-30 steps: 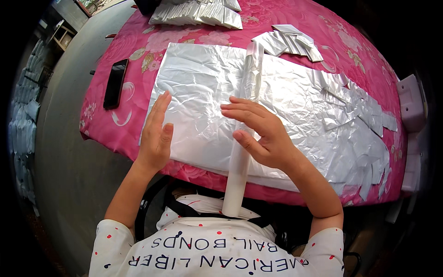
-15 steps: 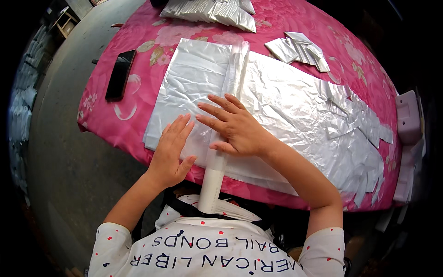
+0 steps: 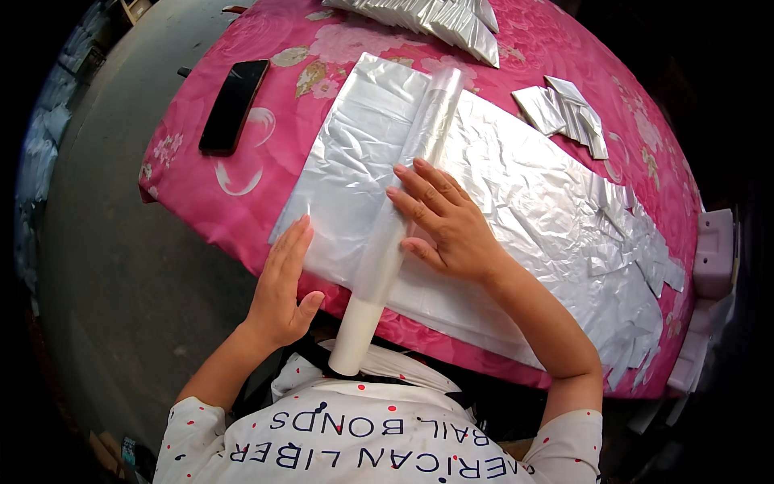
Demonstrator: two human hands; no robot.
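A long pale tube (image 3: 356, 332) with clear plastic film (image 3: 423, 129) wound round it lies slantwise across a stack of silvery-white plastic sheets (image 3: 355, 129). Its near end sticks out past the table edge toward my shirt. My right hand (image 3: 447, 222) rests on the tube's middle, fingers stretched out and apart, palm down. My left hand (image 3: 280, 282) is at the lower left edge of the sheets, fingers straight and thumb out, apart from the tube. Neither hand is gripping anything.
A pink flowered cloth (image 3: 189, 189) covers the table. A black phone (image 3: 234, 107) lies at the left. Folded silvery packets (image 3: 435, 24) stand in a row at the far side, with a smaller pile (image 3: 564, 113) at the right. Cut plastic strips (image 3: 633, 242) fringe the sheets' right end.
My left hand has drawn away from the tube toward the sheets' left edge. My right hand stays over the tube, whose near end has swung left. The whole view has shifted a little.
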